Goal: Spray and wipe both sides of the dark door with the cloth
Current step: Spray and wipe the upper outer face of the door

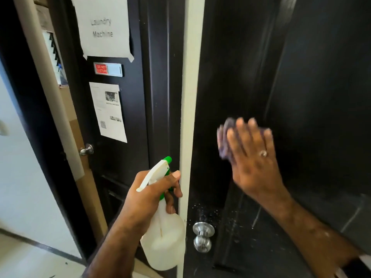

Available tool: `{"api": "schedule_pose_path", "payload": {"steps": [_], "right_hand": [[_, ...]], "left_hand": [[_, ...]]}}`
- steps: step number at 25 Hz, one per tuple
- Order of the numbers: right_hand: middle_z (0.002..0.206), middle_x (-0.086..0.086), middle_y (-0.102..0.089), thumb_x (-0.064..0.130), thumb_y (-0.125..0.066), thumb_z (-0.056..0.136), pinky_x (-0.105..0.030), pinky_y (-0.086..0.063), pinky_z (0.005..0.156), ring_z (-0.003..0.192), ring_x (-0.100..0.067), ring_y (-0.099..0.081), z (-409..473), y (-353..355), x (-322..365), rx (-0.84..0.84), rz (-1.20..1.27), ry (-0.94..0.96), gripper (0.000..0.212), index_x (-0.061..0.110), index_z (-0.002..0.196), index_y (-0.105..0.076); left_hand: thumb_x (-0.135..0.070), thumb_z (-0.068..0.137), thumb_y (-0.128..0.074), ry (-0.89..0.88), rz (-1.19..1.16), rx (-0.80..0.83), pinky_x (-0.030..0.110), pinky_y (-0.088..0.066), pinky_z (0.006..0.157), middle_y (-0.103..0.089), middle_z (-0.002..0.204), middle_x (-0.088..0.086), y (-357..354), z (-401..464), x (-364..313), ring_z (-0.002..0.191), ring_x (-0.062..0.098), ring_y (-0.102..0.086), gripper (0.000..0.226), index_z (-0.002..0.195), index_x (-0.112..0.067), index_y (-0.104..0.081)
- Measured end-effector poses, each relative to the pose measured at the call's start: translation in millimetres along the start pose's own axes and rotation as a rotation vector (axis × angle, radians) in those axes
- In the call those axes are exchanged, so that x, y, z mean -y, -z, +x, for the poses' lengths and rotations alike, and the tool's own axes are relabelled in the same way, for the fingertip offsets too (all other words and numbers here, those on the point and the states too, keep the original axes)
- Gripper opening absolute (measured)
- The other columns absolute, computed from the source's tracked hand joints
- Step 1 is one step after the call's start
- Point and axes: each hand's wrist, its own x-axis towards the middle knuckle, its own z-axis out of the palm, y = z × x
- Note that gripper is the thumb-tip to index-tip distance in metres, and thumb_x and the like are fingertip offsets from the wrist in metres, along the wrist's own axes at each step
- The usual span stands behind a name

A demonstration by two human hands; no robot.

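— Pale wall (pixel 30 177) and a strip of light floor (pixel 24 257) fill the far left, with a dark frame running down beside them. What comes next?

— Next is a second dark door (pixel 128 157) covered in paper. A taped sheet (pixel 103 27) at the top reads "Laundry Machine", a small red "do not disturb" slider (pixel 108 69) sits under it, and a printed notice (pixel 109 111) with photos hangs below that. Its round metal knob (pixel 86 149) is on the left edge.

— And the hands?

— The left hand (pixel 148 197) is low and centre, fingers curled round the neck of a white spray bottle (pixel 163 233) with a green nozzle, the index finger lying over the trigger area. The bottle is upright, just beside a cream door edge (pixel 188 117) that runs top to bottom.

— Where is the door being cleaned?

— Right of that cream edge. The dark door (pixel 301 77) takes up the whole right half. Fine droplets speckle it low down, around its shiny knob (pixel 203 236).

— And the cloth?

— A purple cloth (pixel 225 137) is flat against the dark panel, above the knob. The right hand (pixel 253 157) presses it there with fingers straight and slightly spread, a ring on one finger. The cloth shows past the fingertips and on the left side of the hand; both are blurred.
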Motion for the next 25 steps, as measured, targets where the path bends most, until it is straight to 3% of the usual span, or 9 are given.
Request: {"api": "schedule_pose_path", "payload": {"steps": [3,6,8,11,13,15,18,22,25], "right_hand": [[0.175,-0.026,-0.015,0.039,-0.051,0.114,-0.066,-0.013,0.131,0.164,-0.047,-0.014,41.8,-1.3,7.7,-0.041,0.061,-0.288,0.068,0.005,0.168,-0.026],[0.177,-0.028,-0.008,0.04,-0.063,0.108,-0.066,-0.013,0.132,0.164,-0.047,-0.011,-59.7,-12.7,46.9,0.166,0.065,-0.15,0.084,0.005,0.17,-0.019],[0.178,-0.024,-0.009,0.033,-0.078,0.098,-0.065,-0.012,0.132,0.165,-0.045,-0.012,-118.2,-6.1,49.9,0.26,0.025,-0.02,0.099,0.01,0.172,-0.015],[0.176,-0.016,-0.027,0.009,-0.076,0.09,-0.069,-0.012,0.13,0.164,-0.045,-0.017,-71.2,6.5,14.2,0.137,0.021,-0.065,0.087,0.007,0.167,-0.034],[0.172,-0.014,-0.035,0.009,-0.068,0.1,-0.07,-0.012,0.129,0.162,-0.051,-0.018,0.9,19.3,-18.2,-0.045,0.06,-0.236,0.049,0.003,0.147,-0.058],[0.171,-0.017,-0.036,0.02,-0.064,0.106,-0.071,-0.014,0.129,0.16,-0.053,-0.02,53.3,28.4,-40.8,-0.138,0.058,-0.306,0.026,0.01,0.128,-0.071],[0.17,-0.018,-0.039,0.038,-0.068,0.104,-0.07,-0.026,0.124,0.158,-0.047,-0.031,23.3,22.9,-20.5,-0.141,0.041,-0.299,0.034,0.017,0.129,-0.075],[0.174,-0.016,-0.031,0.036,-0.08,0.094,-0.07,-0.028,0.122,0.161,-0.041,-0.028,-104.4,13.3,19.3,0.191,-0.01,-0.144,0.05,0.028,0.142,-0.069],[0.171,-0.019,-0.035,0.041,-0.073,0.1,-0.072,-0.032,0.119,0.159,-0.043,-0.032,-65.5,19.7,-13.7,0.084,-0.088,-0.079,0.042,0.032,0.141,-0.069]], "left_hand": [[-0.047,0.074,-0.077,0.002,0.016,0.018,0.039,-0.062,0.064,-0.075,0.082,0.014,-12.0,-1.7,3.9,0.056,0.028,-0.062,0.052,0.115,-0.022,-0.058],[-0.045,0.077,-0.078,0.005,0.024,0.088,0.045,-0.063,0.068,-0.074,0.083,0.017,-13.9,-5.9,3.5,0.057,0.033,-0.059,0.049,0.112,-0.015,-0.064],[-0.038,0.079,-0.084,-0.028,0.012,0.103,0.046,-0.062,0.066,-0.072,0.078,0.02,-14.9,-10.5,-3.1,0.057,0.037,-0.055,0.015,0.085,-0.028,-0.075],[-0.038,0.076,-0.075,-0.033,-0.001,0.086,0.041,-0.061,0.063,-0.072,0.075,0.017,-17.2,-8.9,-8.4,0.058,0.037,-0.055,0.005,0.073,-0.042,-0.073],[-0.041,0.076,-0.081,-0.028,-0.003,0.088,0.041,-0.061,0.065,-0.074,0.078,0.015,-21.4,-2.4,-5.8,0.058,0.034,-0.058,0.026,0.098,-0.034,-0.069],[-0.039,0.08,-0.085,-0.048,0.011,0.131,0.041,-0.061,0.064,-0.073,0.08,0.018,-30.9,-0.2,-6.2,0.056,0.033,-0.057,0.027,0.096,-0.025,-0.069],[-0.036,0.082,-0.075,-0.064,-0.013,0.209,0.043,-0.057,0.06,-0.07,0.08,0.024,-40.1,2.8,-4.7,0.052,0.035,-0.053,0.029,0.08,-0.007,-0.071],[-0.034,0.084,-0.074,-0.07,-0.01,0.25,0.043,-0.056,0.06,-0.069,0.079,0.026,-42.5,9.4,-0.5,0.05,0.033,-0.053,0.035,0.081,0.0,-0.07],[-0.039,0.082,-0.077,-0.056,-0.009,0.225,0.045,-0.058,0.063,-0.07,0.082,0.025,-43.9,15.4,2.2,0.052,0.033,-0.055,0.048,0.099,0.004,-0.066]]}}
